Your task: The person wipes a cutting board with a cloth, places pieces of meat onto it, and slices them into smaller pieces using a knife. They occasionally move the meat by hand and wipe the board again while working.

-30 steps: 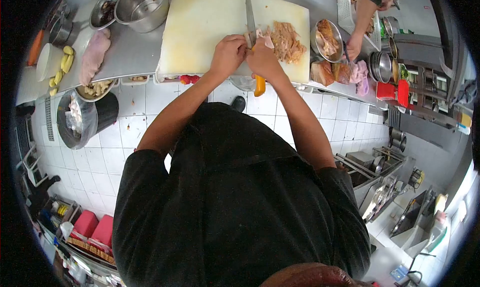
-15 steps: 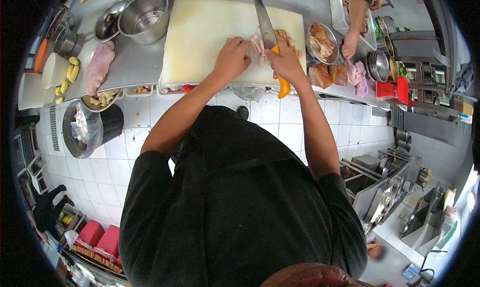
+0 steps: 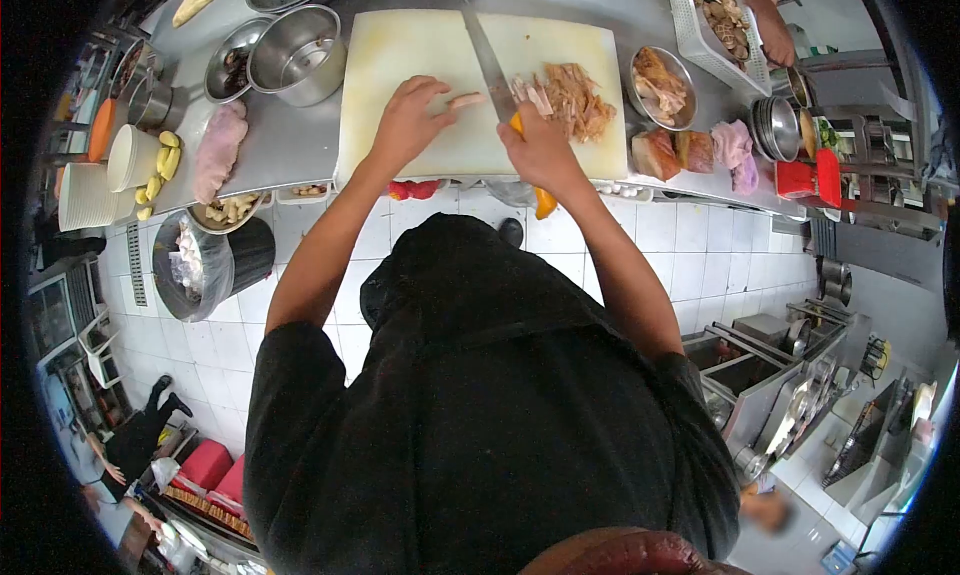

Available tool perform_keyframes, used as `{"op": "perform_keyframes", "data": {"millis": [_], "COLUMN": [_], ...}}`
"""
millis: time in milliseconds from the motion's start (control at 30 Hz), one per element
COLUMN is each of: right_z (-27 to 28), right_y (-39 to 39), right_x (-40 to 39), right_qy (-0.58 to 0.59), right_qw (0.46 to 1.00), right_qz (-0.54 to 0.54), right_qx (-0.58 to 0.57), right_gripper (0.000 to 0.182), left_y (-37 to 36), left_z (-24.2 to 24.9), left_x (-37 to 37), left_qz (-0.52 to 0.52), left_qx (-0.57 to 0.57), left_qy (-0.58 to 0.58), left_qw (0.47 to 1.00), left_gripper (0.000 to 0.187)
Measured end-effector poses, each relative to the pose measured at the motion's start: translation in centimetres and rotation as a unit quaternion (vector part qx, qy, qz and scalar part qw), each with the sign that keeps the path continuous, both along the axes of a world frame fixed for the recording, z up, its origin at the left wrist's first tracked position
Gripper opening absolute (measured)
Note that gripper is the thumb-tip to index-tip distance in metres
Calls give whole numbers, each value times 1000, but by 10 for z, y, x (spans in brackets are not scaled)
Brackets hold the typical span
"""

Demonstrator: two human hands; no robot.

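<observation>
A large pale cutting board (image 3: 420, 55) lies on the steel counter. A pile of shredded cooked meat (image 3: 570, 100) sits on its right side. My right hand (image 3: 540, 150) grips the yellow handle of a long knife (image 3: 485, 60), the blade angled up and left across the board beside the pile. My left hand (image 3: 410, 125) rests flat on the board left of the blade, fingers spread toward the meat, holding nothing.
Steel bowls (image 3: 295, 40) and raw poultry (image 3: 220, 150) lie left of the board. A bowl of meat (image 3: 660, 85), cooked pieces (image 3: 670, 153) and stacked bowls (image 3: 780, 130) sit to the right. Another person's hand (image 3: 775, 40) reaches into a white basket (image 3: 690, 23). A lined bin (image 3: 190, 260) stands below.
My left hand let go of the meat and spread flat on the board. The knife swung, its blade now leaning left, and the cut meat lies gathered in the pile at right.
</observation>
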State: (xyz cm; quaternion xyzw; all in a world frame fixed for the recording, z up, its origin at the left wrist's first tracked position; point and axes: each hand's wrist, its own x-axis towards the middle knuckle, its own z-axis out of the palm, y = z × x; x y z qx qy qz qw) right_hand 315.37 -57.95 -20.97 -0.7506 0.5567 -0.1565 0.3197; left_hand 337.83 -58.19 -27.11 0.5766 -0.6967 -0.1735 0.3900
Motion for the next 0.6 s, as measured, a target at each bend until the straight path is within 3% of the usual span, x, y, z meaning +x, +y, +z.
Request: {"op": "perform_keyframes", "data": {"millis": [200,333,433,600], "right_z": [4,-38,-16,-7], "right_y": [-3,-13,-19,-23], "right_x": [43,50,45,32], "right_qy": [19,62,-2,-27], "right_qw": [999,997,992,991], "right_qz": [4,35,22,9], "right_qx": [-33,-34,121,130], "right_gripper": [32,28,29,32], "left_y": [24,15,4,-8], "left_z": [11,0,-6,-18], "left_x": [11,-3,-25,-23], "left_qz": [62,32,14,-3], "left_qx": [42,-33,-75,-42], "left_qy": [40,21,-3,-24], "left_qw": [996,999,997,999], "left_gripper": [31,35,37,25]}}
